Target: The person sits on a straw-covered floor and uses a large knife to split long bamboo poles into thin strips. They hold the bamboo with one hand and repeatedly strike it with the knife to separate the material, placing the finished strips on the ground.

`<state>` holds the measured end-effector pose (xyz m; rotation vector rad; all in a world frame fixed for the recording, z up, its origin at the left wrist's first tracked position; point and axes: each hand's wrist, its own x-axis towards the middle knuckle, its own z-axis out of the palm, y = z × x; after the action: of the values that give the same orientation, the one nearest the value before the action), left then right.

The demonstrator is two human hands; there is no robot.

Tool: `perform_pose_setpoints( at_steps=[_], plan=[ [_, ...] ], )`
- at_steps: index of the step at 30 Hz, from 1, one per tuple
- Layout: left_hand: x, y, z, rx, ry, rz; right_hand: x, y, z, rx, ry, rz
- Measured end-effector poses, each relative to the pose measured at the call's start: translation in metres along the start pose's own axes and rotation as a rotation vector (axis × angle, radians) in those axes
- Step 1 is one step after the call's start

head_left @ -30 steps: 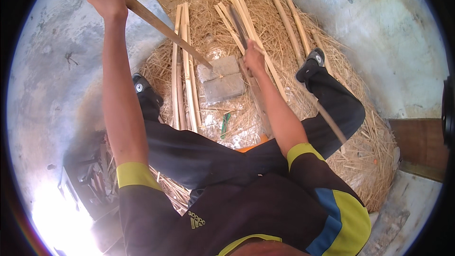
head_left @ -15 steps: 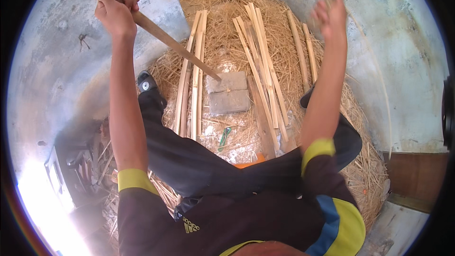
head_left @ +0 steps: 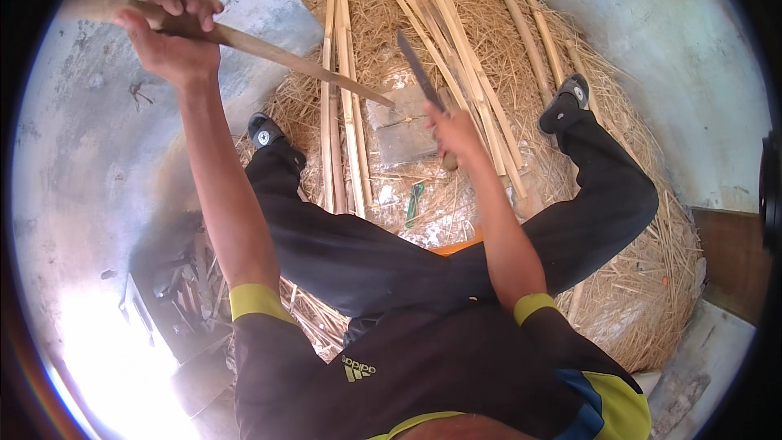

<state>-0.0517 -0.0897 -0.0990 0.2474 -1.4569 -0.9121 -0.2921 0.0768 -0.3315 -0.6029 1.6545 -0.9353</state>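
Observation:
My left hand (head_left: 173, 47) is raised at the upper left, thumb and fingers around a long bamboo pole (head_left: 285, 59). The pole slants down to the right, and its lower end is at the grey blocks (head_left: 401, 144) between my feet. In my right hand (head_left: 458, 135), closed around the handle, is a large knife (head_left: 421, 72) with a dark blade pointing up and away to the left. The blade is apart from the pole's end, just right of it. Split bamboo strips (head_left: 356, 130) lie left of the blocks, and more bamboo strips (head_left: 472, 57) lie to the right.
Straw (head_left: 635, 277) covers the floor around my legs. Whole poles (head_left: 521, 28) lie near my right foot. A small green tool (head_left: 414, 205) lies nearer than the blocks, beside something orange (head_left: 460, 245). Pale walls (head_left: 692, 73) curve around both sides.
My right hand has swung down from the upper right to beside the blocks, bringing the knife. My left hand has shifted lower and left, and the pole lies at a flatter slant.

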Motion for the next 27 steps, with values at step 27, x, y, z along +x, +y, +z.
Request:
perform_pose_setpoints(
  at_steps=[27],
  plan=[
    [-0.047, 0.04, 0.049, 0.221, 0.291, 0.024, -0.143, -0.05, 0.046, -0.195, 0.124, -0.715]
  ],
)
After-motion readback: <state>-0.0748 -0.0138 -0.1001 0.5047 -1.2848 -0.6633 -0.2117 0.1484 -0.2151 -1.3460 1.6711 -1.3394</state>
